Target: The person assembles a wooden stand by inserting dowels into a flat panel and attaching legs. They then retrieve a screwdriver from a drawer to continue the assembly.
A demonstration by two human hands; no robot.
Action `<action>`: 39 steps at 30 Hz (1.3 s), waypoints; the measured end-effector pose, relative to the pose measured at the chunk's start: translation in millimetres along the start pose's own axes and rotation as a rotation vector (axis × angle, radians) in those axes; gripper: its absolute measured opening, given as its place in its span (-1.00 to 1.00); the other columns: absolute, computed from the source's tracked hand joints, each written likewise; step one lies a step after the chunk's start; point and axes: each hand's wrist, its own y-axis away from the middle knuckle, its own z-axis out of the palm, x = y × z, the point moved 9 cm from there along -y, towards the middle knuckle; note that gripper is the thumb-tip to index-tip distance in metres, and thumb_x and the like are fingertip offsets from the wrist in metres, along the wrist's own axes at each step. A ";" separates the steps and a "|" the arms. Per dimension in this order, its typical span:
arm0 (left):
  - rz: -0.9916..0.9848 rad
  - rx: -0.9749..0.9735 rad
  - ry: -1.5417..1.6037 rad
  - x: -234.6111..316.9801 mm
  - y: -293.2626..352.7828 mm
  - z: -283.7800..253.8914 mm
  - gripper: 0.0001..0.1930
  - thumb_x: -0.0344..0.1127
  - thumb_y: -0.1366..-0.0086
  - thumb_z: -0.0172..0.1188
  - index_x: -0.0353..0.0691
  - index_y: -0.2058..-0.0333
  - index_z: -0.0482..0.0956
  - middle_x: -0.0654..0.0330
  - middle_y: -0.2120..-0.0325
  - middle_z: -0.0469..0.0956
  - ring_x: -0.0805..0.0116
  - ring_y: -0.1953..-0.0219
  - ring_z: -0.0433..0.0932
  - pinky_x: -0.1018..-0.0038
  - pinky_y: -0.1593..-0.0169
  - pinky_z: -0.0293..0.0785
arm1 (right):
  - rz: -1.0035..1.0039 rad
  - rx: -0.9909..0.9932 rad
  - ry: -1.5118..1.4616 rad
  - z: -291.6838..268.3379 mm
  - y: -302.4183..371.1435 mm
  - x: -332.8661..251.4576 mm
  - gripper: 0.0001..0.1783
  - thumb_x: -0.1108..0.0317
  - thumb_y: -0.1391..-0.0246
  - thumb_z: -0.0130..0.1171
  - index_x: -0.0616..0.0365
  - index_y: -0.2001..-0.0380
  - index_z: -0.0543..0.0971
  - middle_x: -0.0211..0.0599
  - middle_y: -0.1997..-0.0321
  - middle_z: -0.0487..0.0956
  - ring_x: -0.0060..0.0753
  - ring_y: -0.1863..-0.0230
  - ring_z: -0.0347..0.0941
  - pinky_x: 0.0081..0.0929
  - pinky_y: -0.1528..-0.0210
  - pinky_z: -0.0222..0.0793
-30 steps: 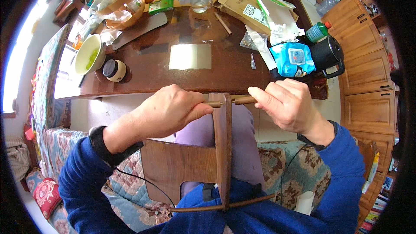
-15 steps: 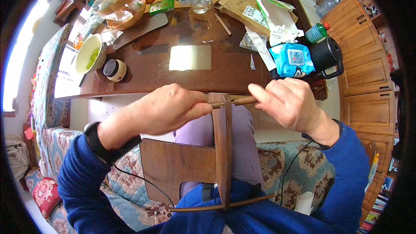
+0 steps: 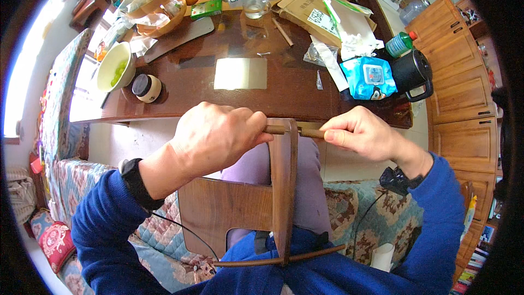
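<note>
My left hand (image 3: 218,137) is closed around a short brown wooden rod (image 3: 275,130), whose end meets the left side of an upright wooden board (image 3: 283,191) near its top. On the board's other side, my right hand (image 3: 364,134) grips a second wooden rod (image 3: 313,133) between thumb and fingers. This rod lines up with the first. The board belongs to a brown wooden piece with a flat panel (image 3: 224,207) on its left and a long thin rod (image 3: 248,263) across its near end. It stands over my lap, between my forearms.
Beyond my hands is a dark table (image 3: 185,95) holding a bowl of green fruit (image 3: 115,71), a jar (image 3: 146,88), a glass mug (image 3: 255,1), a blue wipes pack (image 3: 369,78) and a black kettle (image 3: 412,75). A loose wooden stick (image 3: 282,31) lies farther back. Patterned sofa fabric (image 3: 360,207) surrounds me.
The rods now sit closer against the board, and the metal showing between them and the board is less visible. My left hand has rolled over its rod; my right thumb now lies along the other.
</note>
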 end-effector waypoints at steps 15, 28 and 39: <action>-0.289 -0.844 1.282 -10.2 11.3 52.8 -0.39 0.10 -0.60 -0.21 -0.40 -0.01 0.59 0.34 0.60 0.45 0.56 0.59 0.40 0.55 0.50 0.37 | -0.787 0.428 1.333 17.8 30.1 -59.4 -0.58 0.34 -0.02 0.29 0.15 0.00 0.65 -0.48 0.54 0.36 -0.47 0.59 0.32 -0.45 0.57 0.24; -0.019 -0.068 0.040 -1.0 -2.9 6.7 -0.68 -0.02 -0.33 0.24 -0.13 0.39 0.43 0.16 0.60 0.50 0.10 0.55 0.58 0.19 0.50 0.50 | -0.073 -0.004 0.252 3.4 -3.0 -8.0 -0.66 0.08 -0.35 0.14 0.12 0.13 0.67 -0.57 0.67 0.31 -0.60 0.67 0.23 -0.51 0.60 0.19; -0.045 -0.277 0.496 -16.7 -11.5 13.2 -0.64 -0.03 -0.50 0.05 -0.23 0.20 0.59 0.15 0.58 0.55 0.16 0.49 0.61 0.24 0.42 0.48 | -0.555 0.411 0.896 -7.4 15.3 -48.5 -0.60 0.14 -0.19 0.29 0.17 0.01 0.62 -0.39 0.55 0.46 -0.40 0.54 0.43 -0.40 0.49 0.34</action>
